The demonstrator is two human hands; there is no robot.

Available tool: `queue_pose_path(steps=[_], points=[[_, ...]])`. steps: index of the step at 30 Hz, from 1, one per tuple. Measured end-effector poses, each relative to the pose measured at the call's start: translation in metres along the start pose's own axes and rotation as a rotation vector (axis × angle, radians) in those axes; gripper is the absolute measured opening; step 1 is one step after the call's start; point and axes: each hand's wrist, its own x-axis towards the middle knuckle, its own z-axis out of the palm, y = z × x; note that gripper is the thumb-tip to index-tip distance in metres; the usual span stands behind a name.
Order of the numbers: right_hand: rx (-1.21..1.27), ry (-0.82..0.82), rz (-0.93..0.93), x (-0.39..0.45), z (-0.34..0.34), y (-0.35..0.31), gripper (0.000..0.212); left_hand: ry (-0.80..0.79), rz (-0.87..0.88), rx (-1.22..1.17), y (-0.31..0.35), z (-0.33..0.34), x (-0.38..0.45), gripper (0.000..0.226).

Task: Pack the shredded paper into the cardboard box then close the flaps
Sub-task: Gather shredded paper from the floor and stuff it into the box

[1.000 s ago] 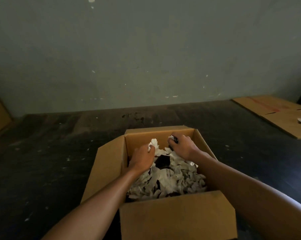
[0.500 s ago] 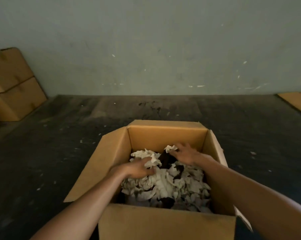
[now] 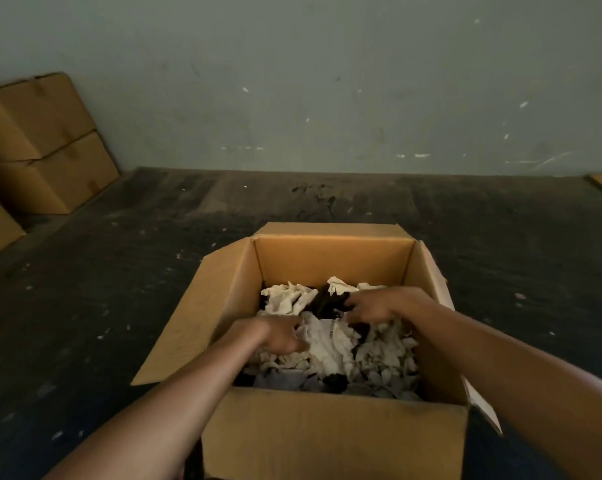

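both hands [image 3: 330, 323] amid shredded paper [image 3: 330, 348] in cardboard box [image 3: 330, 261]

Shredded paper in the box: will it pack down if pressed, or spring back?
The paper is loose, crumpled scraps, so it probably compresses easily and partly rebounds. It looks light; both hands sink in. Scraps may cling to fingers.

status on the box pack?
Both hands in the box: left hand and right hand pressing into the paper. Paper sits below the rim. Flaps open, nothing blocking them.
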Motion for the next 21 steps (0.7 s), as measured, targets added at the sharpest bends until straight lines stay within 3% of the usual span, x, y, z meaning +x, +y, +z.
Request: queue_pose_path(steps=[4, 7, 9, 14, 18, 21], points=[[-0.012, 0.115, -0.029, -0.038, 0.001, -0.013, 0.043, 0.083, 0.058, 0.017, 0.01, -0.007, -0.021, 0.06], [-0.11, -0.074, -0.018, -0.032, 0.044, -0.019, 0.04, -0.006, 0.13, 0.062, 0.022, 0.021, -0.021, 0.056], [-0.137, -0.138, 0.025, -0.026, 0.064, -0.022, 0.041, 0.017, 0.122, 0.051, 0.026, 0.036, -0.018, 0.059], [-0.035, -0.036, 0.011, -0.045, 0.049, -0.025, 0.04, 0.043, 0.17, 0.051, 0.019, 0.031, -0.033, 0.061], [0.027, 0.026, 0.025, -0.065, 0.038, -0.03, 0.037, 0.217, 0.182, 0.023, -0.002, 0.028, -0.045, 0.046], [-0.024, -0.141, 0.044, -0.068, 0.06, -0.035, 0.042, 0.06, 0.122, 0.009, -0.009, 0.036, -0.046, 0.054]])
